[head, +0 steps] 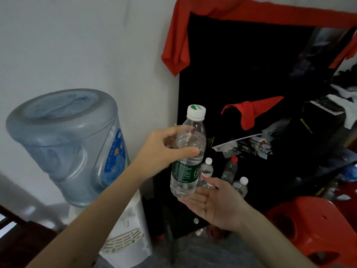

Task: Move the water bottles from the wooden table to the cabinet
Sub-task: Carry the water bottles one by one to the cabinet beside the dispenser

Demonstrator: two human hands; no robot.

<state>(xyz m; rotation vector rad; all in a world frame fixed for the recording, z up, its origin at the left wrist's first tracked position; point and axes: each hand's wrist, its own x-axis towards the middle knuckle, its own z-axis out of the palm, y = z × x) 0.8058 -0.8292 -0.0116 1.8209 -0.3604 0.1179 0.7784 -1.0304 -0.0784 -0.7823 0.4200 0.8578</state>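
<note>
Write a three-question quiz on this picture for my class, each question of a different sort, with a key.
1. True or false: the left hand grips the green-labelled bottle round its upper body.
2. How many smaller bottles stand in the black cabinet behind it? A) one B) three C) five
3. Fill in: the right hand lies open, palm up, under the bottle's ____.

Key: 1 true. 2 B: one red-labelled, one red-capped, one white-capped. 3 base.
</note>
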